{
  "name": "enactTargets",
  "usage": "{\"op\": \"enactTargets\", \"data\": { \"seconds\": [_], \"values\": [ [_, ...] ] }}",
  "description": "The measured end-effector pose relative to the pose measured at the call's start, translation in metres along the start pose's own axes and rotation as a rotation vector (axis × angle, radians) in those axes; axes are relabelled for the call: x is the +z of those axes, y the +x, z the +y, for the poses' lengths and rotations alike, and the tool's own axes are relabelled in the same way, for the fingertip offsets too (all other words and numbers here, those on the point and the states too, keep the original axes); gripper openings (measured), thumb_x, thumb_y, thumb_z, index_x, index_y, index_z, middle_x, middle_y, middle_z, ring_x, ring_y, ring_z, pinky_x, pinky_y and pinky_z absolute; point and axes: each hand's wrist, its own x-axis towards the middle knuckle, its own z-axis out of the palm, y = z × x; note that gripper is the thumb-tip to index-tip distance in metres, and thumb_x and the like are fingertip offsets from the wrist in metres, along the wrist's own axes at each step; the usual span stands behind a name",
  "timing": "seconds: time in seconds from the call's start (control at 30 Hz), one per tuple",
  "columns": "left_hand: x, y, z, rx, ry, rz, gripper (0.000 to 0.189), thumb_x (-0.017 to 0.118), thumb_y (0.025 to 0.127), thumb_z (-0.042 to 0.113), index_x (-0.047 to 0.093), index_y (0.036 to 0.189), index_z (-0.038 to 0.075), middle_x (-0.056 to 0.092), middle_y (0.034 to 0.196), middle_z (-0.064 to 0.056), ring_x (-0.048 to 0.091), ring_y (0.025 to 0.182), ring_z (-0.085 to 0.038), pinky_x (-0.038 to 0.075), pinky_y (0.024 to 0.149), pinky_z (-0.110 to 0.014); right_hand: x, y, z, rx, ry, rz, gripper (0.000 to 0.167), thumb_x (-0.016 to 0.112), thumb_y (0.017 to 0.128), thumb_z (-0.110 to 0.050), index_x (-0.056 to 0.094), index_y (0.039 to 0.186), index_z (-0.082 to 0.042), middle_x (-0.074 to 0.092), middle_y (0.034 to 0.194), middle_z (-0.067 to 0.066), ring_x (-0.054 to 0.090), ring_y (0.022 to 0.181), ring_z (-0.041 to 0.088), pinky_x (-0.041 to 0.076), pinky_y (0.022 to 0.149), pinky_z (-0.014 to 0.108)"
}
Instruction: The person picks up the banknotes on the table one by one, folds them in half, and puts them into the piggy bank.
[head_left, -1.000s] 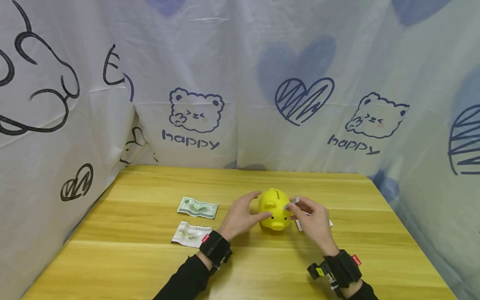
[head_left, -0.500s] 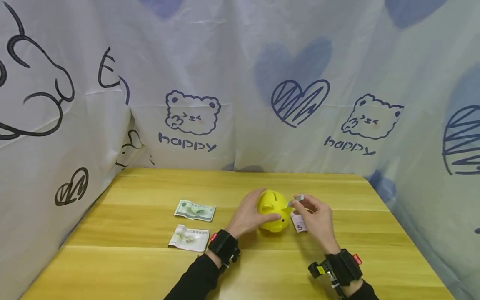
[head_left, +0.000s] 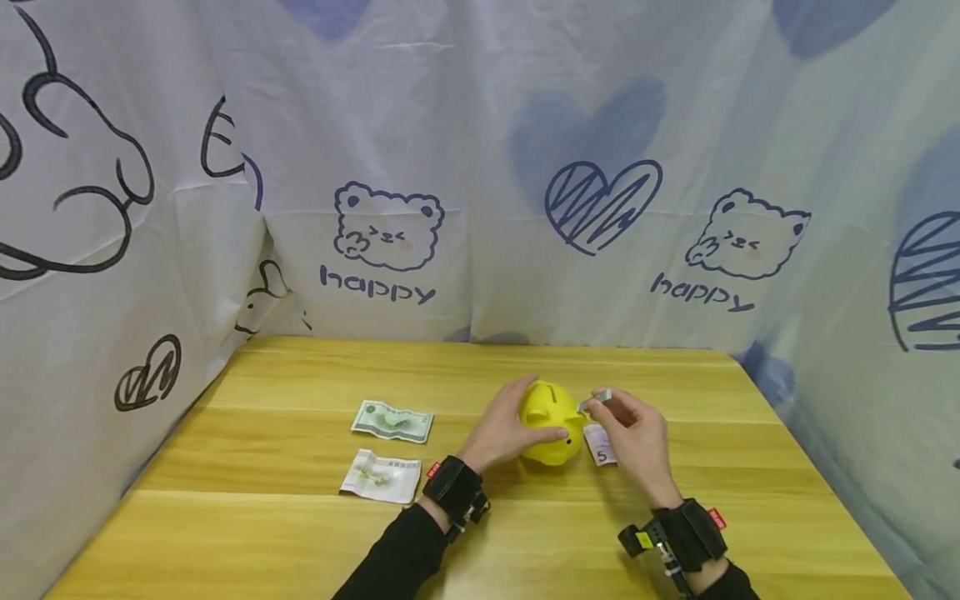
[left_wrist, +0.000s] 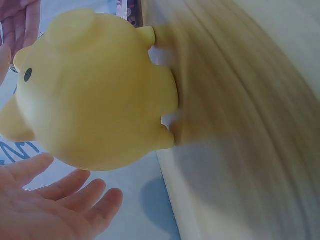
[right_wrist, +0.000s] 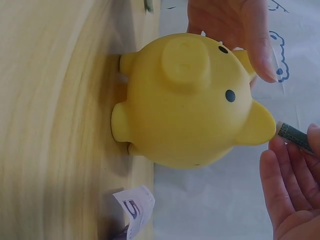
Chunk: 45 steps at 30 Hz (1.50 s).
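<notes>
A yellow piggy bank stands on its feet on the table, with its coin slot on top. My left hand holds its left side, fingers behind and thumb across the front near an ear. In the left wrist view, the fingers lie along the bank's side. My right hand pinches a small, tightly folded or rolled green banknote between thumb and fingers. That banknote is beside the bank's ear, apart from the slot. A purplish banknote marked 5 lies below the right hand, which partly covers it.
Left of the bank, a green banknote and a pale banknote lie spread on the wooden table. A white printed cloth hangs behind the table and along its sides.
My left hand has moved right and closed around the piggy bank, which has turned slightly. My right hand, still pinching the folded banknote, has shifted a little right, uncovering the 5 note more.
</notes>
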Motion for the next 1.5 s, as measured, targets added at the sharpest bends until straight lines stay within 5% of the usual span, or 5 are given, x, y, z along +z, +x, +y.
{"op": "enactTargets", "data": {
  "seconds": [0.6,0.93,1.3,1.5],
  "values": [
    [0.004,0.005,-0.003,0.013,0.027,-0.037,0.096,0.076,0.08,0.054,0.029,0.155,0.016,0.04,0.153,-0.012,0.045,0.133,-0.027,0.045,0.104,-0.044,0.004,0.005,0.002,0.036,-0.026,-0.014,0.024,0.068,0.093,-0.028,0.073,0.109,-0.01,0.075,0.097,0.007,0.07,0.081,0.007,0.057,0.074,0.023],
    [0.01,0.006,-0.004,-0.038,0.012,-0.047,0.105,0.075,0.076,0.062,0.024,0.157,0.018,0.036,0.154,-0.012,0.049,0.124,-0.026,0.047,0.099,-0.043,0.006,0.008,0.001,0.006,-0.014,-0.044,0.023,0.067,0.093,-0.029,0.073,0.109,-0.013,0.075,0.096,0.005,0.071,0.083,0.008,0.056,0.074,0.021],
    [0.014,0.004,-0.003,-0.054,0.001,-0.058,0.104,0.075,0.076,0.062,0.022,0.157,0.025,0.034,0.155,-0.012,0.047,0.129,-0.028,0.046,0.101,-0.044,0.014,0.017,-0.007,-0.041,-0.128,-0.091,0.023,0.067,0.094,-0.03,0.073,0.11,-0.014,0.075,0.095,0.005,0.072,0.085,0.017,0.056,0.073,0.022],
    [0.015,0.005,-0.004,-0.055,-0.002,-0.066,0.103,0.074,0.077,0.062,0.021,0.157,0.025,0.033,0.155,-0.012,0.048,0.129,-0.027,0.046,0.101,-0.043,0.018,0.025,-0.011,-0.049,-0.183,-0.146,0.023,0.067,0.094,-0.025,0.072,0.111,-0.012,0.075,0.1,0.007,0.073,0.089,0.021,0.059,0.076,0.033]
  ]
}}
